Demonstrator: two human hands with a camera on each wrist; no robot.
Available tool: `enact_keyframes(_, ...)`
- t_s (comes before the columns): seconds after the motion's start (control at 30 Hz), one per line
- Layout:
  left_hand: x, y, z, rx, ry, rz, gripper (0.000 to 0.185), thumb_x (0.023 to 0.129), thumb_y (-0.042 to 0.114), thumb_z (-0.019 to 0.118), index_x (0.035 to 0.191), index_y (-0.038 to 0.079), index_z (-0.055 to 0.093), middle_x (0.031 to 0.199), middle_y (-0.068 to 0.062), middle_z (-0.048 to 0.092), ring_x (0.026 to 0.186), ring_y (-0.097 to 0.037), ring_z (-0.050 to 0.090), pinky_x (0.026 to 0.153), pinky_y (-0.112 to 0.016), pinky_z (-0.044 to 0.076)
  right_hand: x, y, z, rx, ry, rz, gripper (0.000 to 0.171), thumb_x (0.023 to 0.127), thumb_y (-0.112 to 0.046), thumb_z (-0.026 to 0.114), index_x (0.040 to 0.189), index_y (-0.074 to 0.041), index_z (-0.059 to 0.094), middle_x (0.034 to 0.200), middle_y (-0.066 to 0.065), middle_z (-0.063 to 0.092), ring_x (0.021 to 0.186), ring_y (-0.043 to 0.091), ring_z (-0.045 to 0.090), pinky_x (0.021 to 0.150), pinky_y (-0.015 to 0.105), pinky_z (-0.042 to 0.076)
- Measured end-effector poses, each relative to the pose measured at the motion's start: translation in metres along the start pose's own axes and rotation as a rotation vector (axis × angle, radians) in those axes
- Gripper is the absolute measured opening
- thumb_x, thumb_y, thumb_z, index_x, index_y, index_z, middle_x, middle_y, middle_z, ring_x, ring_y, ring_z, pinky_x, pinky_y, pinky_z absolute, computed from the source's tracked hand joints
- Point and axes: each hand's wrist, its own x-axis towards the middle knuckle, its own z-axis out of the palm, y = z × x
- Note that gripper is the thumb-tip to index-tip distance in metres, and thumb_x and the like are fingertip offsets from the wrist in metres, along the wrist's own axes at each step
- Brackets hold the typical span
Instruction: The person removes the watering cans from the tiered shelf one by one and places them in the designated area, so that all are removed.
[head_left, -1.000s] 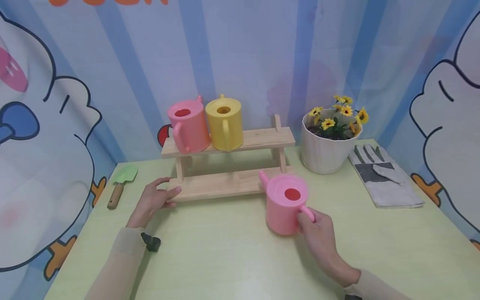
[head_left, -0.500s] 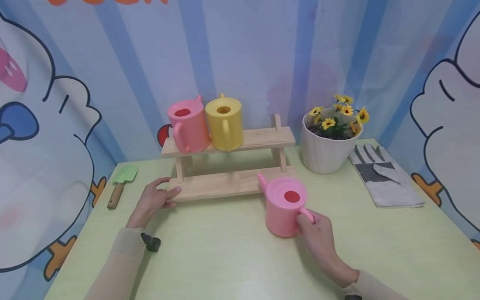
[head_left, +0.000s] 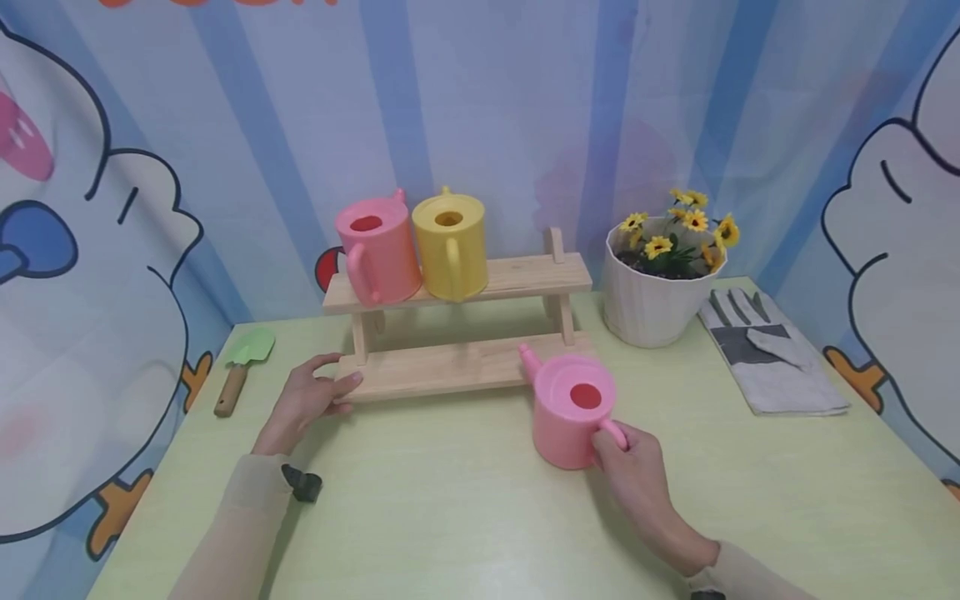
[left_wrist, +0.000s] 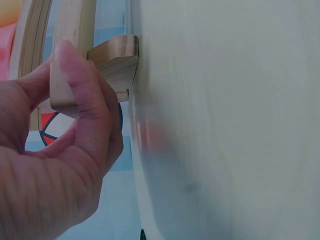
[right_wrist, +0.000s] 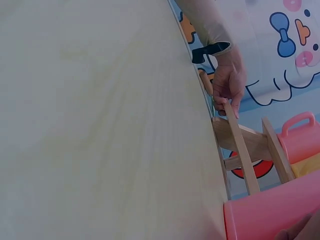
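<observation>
My left hand (head_left: 311, 393) grips the left end of the lower board of a two-tier wooden shelf (head_left: 450, 367); in the left wrist view, the thumb and fingers (left_wrist: 92, 107) close around that end. With my right hand (head_left: 636, 471) I hold the handle of a pink watering can (head_left: 566, 433), upright in front of the lower board's right end. Its spout points away to the back left. Whether its base touches the table cannot be told. On the upper board stand another pink watering can (head_left: 386, 258) and a yellow watering can (head_left: 467, 262), side by side, handles toward me.
A white pot (head_left: 648, 308) with yellow flowers stands right of the shelf. Grey-and-white gloves (head_left: 780, 375) lie flat at the far right. A small green trowel (head_left: 234, 387) lies at the left. Behind the table (head_left: 450, 517) hangs a printed blue cloth (head_left: 510, 108).
The watering can in my right hand has dipped slightly toward me and come back a little, ending nearly where it was. My left hand keeps its hold on the shelf.
</observation>
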Motion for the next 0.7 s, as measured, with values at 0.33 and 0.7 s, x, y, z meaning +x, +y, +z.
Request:
enact_keyframes(0.33,-0.0003,0.0015,0.0016,0.002,0.001,0.004,0.091,0.105,0.038,0.075,0.173,0.007,0.025,0.120,-0.012,0.071,0.072,-0.005,0.076,0.075,-0.020,0.064,-0.0011,-0.0031,-0.0038,-0.027,-0.012,0.021,0.031,0.097,-0.003,0.055,0.068,-0.010,0.046,0.064,-0.002,0.051,0.058,0.011,0.042,0.053,0.022,0.034)
enact_keyframes(0.7,-0.0007,0.0004,-0.0003,0.021,0.010,-0.005,0.091,0.104,0.039,0.076,0.173,0.007,0.025,0.121,-0.014,0.071,0.071,-0.004,0.075,0.075,-0.019,0.062,-0.0042,-0.0054,-0.0061,-0.110,-0.029,0.016,0.025,0.099,-0.009,0.063,0.077,-0.010,0.052,0.071,-0.003,0.051,0.067,0.011,0.046,0.059,0.022,0.039)
